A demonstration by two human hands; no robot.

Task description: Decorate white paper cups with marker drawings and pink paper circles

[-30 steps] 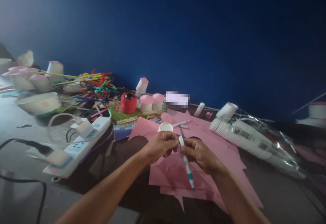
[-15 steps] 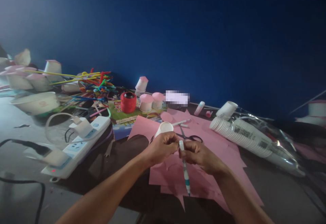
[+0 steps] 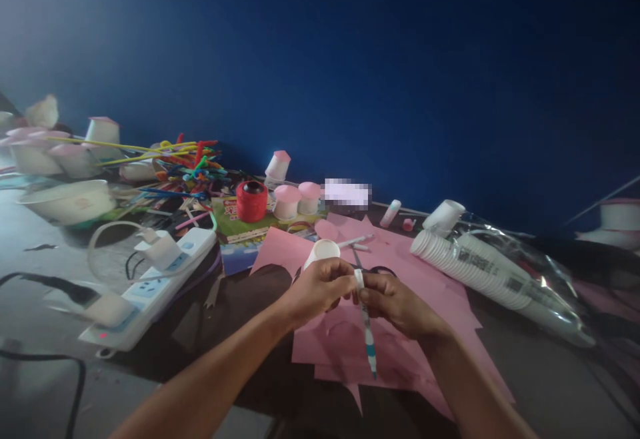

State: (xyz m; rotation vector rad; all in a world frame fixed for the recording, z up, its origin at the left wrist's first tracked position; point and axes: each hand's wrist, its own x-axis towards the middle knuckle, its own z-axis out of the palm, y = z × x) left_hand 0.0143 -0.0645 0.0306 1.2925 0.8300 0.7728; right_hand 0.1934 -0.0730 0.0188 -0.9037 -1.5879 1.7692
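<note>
My right hand (image 3: 395, 302) is closed around a white marker pen (image 3: 369, 342) with a teal band. Its teal tip points down over the pink paper (image 3: 330, 352). My left hand (image 3: 320, 289) is closed, its thumb and forefinger pinching at the pen's upper white end. Behind the left hand is a white paper cup (image 3: 324, 250), partly hidden by the fingers. Scissors (image 3: 384, 270) with dark handles lie on the paper, mostly covered by my hands.
On the left sit a power strip (image 3: 145, 292) with plugs, a white bowl (image 3: 70, 200) and colourful pipe cleaners (image 3: 193, 159). A red thread spool (image 3: 251, 201) stands beside pink-topped cups (image 3: 287, 202). At right lies a bagged stack of paper cups (image 3: 470, 262); a glue stick (image 3: 391, 213) is behind.
My left fingers have moved right onto the pen's upper end. The pen has risen slightly and its tip has shifted a little right.
</note>
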